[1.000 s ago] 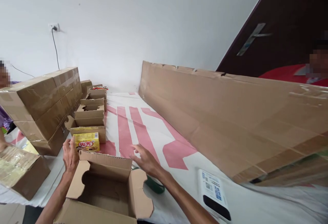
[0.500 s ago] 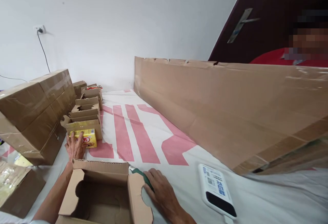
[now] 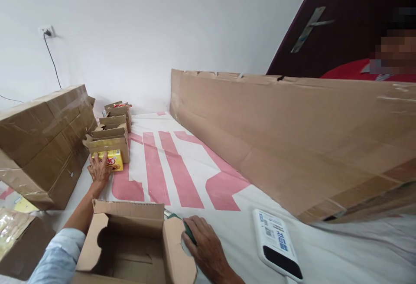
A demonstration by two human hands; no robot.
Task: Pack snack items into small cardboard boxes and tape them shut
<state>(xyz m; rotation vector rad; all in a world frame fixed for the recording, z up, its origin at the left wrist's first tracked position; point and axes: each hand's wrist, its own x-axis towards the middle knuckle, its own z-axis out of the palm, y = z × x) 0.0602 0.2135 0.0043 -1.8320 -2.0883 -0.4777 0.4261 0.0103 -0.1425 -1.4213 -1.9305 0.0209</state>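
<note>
At the near end of a row of open cardboard boxes point(image 3: 108, 147), my left hand point(image 3: 99, 168) grips a small yellow printed box point(image 3: 114, 161). Its fingers are spread over the top edge, and the yellow box touches the nearest carton. Close in front of me stands an empty open cardboard box point(image 3: 130, 249) with its side flaps folded out. To the right of that box, my right hand point(image 3: 204, 243) is closed around a green-handled tool point(image 3: 189, 233). A bit of pale metal shows at the tool's far end; the rest is hidden by the hand and flap.
A tall cardboard panel point(image 3: 260, 136) runs along the right, with a person in red point(image 3: 347, 68) behind it. A white device point(image 3: 276, 243) lies at right. Taped cartons point(image 3: 48, 145) line the left side, and another box point(image 3: 26, 245) sits nearer. Pink-printed cloth point(image 3: 191, 171) covers the surface.
My left hand has slid the yellow box away from me, and the near cartons of the row have shifted back towards the wall. My right hand has stayed by the open box.
</note>
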